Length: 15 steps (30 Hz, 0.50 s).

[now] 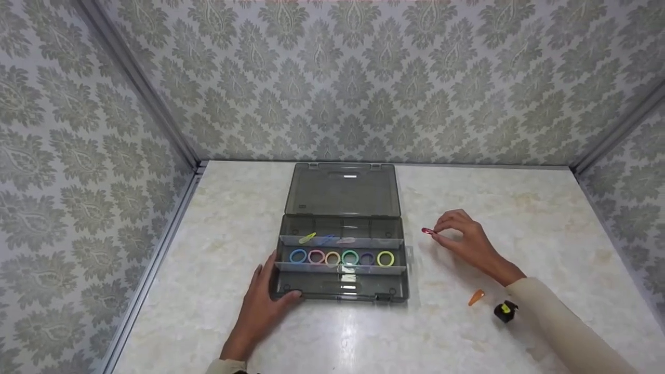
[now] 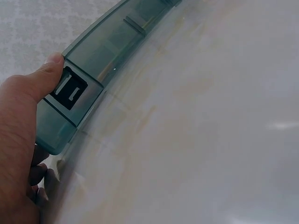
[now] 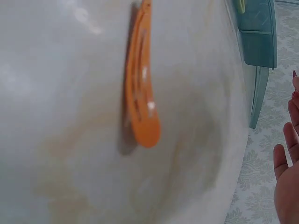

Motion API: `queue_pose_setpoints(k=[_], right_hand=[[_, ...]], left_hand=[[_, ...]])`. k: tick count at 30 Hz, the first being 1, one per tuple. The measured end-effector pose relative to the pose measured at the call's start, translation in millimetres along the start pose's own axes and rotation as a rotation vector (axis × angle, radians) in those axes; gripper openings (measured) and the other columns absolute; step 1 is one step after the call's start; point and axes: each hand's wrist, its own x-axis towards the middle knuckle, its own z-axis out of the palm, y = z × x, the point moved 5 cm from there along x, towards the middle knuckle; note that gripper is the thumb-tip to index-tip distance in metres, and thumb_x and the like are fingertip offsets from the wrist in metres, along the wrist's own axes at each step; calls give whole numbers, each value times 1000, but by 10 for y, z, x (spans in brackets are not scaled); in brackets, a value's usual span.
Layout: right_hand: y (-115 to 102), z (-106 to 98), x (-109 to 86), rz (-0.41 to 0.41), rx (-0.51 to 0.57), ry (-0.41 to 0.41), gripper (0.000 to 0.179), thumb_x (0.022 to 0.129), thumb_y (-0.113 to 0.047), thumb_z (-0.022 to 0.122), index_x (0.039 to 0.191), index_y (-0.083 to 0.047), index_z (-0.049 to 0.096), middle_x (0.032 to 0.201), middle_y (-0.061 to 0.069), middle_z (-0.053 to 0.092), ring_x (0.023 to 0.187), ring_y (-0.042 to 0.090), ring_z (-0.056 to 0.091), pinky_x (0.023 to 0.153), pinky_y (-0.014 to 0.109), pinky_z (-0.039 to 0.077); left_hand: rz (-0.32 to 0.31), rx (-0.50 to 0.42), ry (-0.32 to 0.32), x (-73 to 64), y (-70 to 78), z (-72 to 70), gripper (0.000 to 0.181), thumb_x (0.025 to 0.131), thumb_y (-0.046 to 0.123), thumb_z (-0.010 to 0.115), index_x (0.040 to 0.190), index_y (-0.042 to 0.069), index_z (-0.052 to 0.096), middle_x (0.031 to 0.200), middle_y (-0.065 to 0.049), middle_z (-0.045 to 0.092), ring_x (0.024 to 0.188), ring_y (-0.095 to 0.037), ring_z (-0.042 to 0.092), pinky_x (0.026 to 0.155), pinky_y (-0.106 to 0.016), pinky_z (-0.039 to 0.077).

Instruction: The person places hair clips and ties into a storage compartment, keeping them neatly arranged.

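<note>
A grey see-through plastic box [image 1: 340,288] lies on the table with its lid [image 1: 343,189] folded back. My left hand [image 1: 262,306] grips its front left corner, thumb on the front wall and fingers along the left side. To the right of the box, my right hand [image 1: 470,244] pinches a red snap hair clip [image 1: 427,230] above the table. Yellow [image 1: 307,238], blue [image 1: 326,240] and pale pink [image 1: 345,240] hair clips lie at the back divider. Several coloured hair ties [image 1: 350,257] form a row in the middle compartment. An orange hair clip [image 3: 142,84] lies under my right forearm.
A small black block [image 1: 505,311] with a yellow mark is beside the right sleeve. Patterned walls [image 1: 353,78] stand behind and beside the marbled table [image 1: 509,208]. The front compartment of the box faces me, with a dark latch [image 2: 69,88] on its front wall.
</note>
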Motion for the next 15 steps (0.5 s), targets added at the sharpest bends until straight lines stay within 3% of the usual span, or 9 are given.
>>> queue_pose_setpoints(k=[6,15], right_hand=[[-12,126,192,5,15,-22,11,94,0,86,98,-10,84,109,8,74,112,30,62,101,19,47],[-109,329,400,30,-6,-41,11,94,-1,88,95,-12,83,108,6,73,111,29,63,99,30,50]], left_hand=[[5,-6,3,-4,-13,-5,113,91,67,83,178,34,20,180,-17,28,167,-50,14,127,-78,22],[-3,28,6,-6,14,8,115,90,70,82,178,30,20,181,-19,27,166,-53,15,126,-79,24]])
